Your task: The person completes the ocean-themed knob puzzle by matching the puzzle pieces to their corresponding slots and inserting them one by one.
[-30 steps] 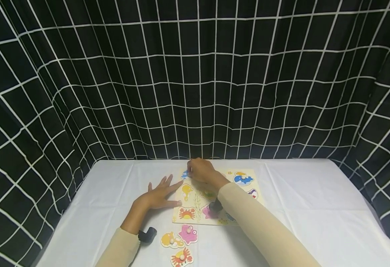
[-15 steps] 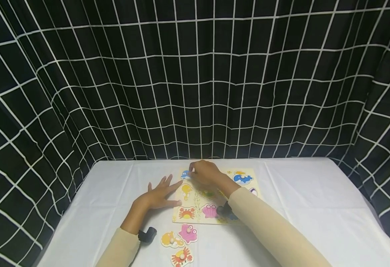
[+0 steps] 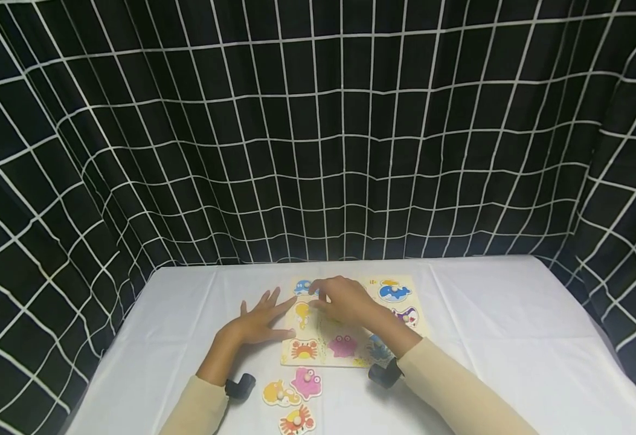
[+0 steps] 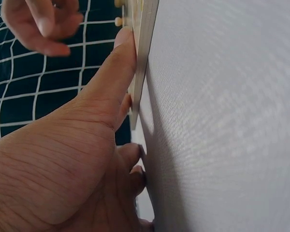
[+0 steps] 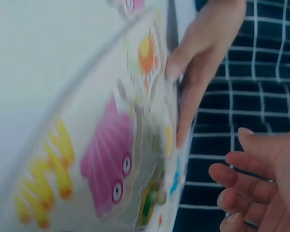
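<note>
A pale wooden peg puzzle board (image 3: 322,360) with sea-animal pictures lies on the white table. My left hand (image 3: 258,323) is spread flat at its left side, the thumb (image 4: 123,48) and a finger touching the board's edge. Above the upper left of the board hovers my right hand (image 3: 345,299), fingers loosely bent; nothing is between them in the right wrist view. Beside those fingertips a blue piece (image 3: 302,287) sits in the top-left slot. Crab (image 3: 304,348), seahorse (image 3: 302,314) and pink shell (image 3: 342,346) pictures show on the board. My right hand hides its middle.
Loose knobbed pieces lie in front of the board: a seahorse (image 3: 281,393), a pink shell (image 3: 307,383) and a crab (image 3: 296,420). A blue whale piece (image 3: 395,293) and a purple-and-white piece (image 3: 407,318) sit at the board's right. A black gridded curtain (image 3: 345,151) hangs behind.
My right hand has let go of the blue piece at the top left and drawn back toward me and slightly right, its fingers loosening. The left hand has stayed put.
</note>
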{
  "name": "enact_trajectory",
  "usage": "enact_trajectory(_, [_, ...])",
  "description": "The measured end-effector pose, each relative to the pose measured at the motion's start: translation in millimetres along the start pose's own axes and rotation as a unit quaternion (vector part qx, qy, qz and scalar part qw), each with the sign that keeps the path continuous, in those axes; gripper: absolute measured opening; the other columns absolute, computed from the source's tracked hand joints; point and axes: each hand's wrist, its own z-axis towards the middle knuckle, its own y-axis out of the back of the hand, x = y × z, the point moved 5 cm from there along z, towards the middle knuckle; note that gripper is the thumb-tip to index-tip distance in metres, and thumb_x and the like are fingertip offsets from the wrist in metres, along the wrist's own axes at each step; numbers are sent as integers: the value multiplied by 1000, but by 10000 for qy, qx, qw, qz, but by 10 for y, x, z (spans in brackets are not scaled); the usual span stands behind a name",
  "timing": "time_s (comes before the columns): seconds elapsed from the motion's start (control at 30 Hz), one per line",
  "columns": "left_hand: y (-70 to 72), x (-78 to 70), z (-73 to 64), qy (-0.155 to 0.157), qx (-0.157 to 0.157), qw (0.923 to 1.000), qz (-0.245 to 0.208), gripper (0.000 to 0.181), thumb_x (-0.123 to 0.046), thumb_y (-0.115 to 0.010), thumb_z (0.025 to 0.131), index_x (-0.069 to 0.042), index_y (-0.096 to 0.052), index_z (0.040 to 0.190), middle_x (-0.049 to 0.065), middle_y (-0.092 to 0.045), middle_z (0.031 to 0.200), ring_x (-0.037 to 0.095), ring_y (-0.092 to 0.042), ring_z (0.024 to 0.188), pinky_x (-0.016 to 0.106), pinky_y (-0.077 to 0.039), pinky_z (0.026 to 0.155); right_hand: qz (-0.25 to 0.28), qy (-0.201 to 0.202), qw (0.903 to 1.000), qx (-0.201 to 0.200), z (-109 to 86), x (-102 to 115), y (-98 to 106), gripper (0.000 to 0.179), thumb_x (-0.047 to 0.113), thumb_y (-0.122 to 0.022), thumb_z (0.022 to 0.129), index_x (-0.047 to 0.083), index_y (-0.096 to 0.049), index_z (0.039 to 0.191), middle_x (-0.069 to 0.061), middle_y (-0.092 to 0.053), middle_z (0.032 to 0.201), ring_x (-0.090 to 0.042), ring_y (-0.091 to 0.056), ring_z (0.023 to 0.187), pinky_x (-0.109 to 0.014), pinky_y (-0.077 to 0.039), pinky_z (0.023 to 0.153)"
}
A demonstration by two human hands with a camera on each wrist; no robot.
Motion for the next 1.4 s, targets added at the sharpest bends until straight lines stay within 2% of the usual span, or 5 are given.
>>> enact_trajectory(0.47, [9,-4,-14,-54,-1,10000,36,82,-65,-61,92,-30,-32,160,17,-10,169,40,-5,155,79,-2,111,84,536,9983,206,-551,457,-52,16,27,-77,92,16,-76,103,13,-66,76,-3,-56,66,-24,-46,58])
enact_trajectory(0.6, [26,7,-4,-32,-57,9999,77,82,-64,-61,92,-30,-32,161,17,-10,169,40,-5,155,78,-3,112,112,623,9977,225,-615,535,-98,11,23,-77,91,16,-77,99,12,-68,76,-3,-56,67,-24,-48,61])
enact_trajectory(0.8, [6,7,-2,-9,-47,10000,71,83,-65,-61,92,-29,-31,161,17,-11,169,39,-5,155,78,-3,112,145,619,9961,606,-730,604,-226,8,28,-79,89,21,-75,89,17,-62,71,-1,-52,65,-23,-47,64])
enact_trajectory(1.0, [-14,6,-10,7,14,10000,29,83,-64,-62,92,-30,-31,161,17,-10,169,39,-5,155,78,-2,112,34,581,9939,940,-786,631,-336,9,30,-80,87,23,-76,89,18,-63,74,-1,-55,70,-26,-49,70])
enact_trajectory(1.4, [-10,15,2,36,56,10000,-13,84,-65,-62,91,-31,-30,161,15,-9,169,38,-4,156,76,0,113,-440,414,9933,985,-748,684,-444,21,31,-83,83,25,-65,74,16,-53,66,-2,-49,60,-22,-44,60])
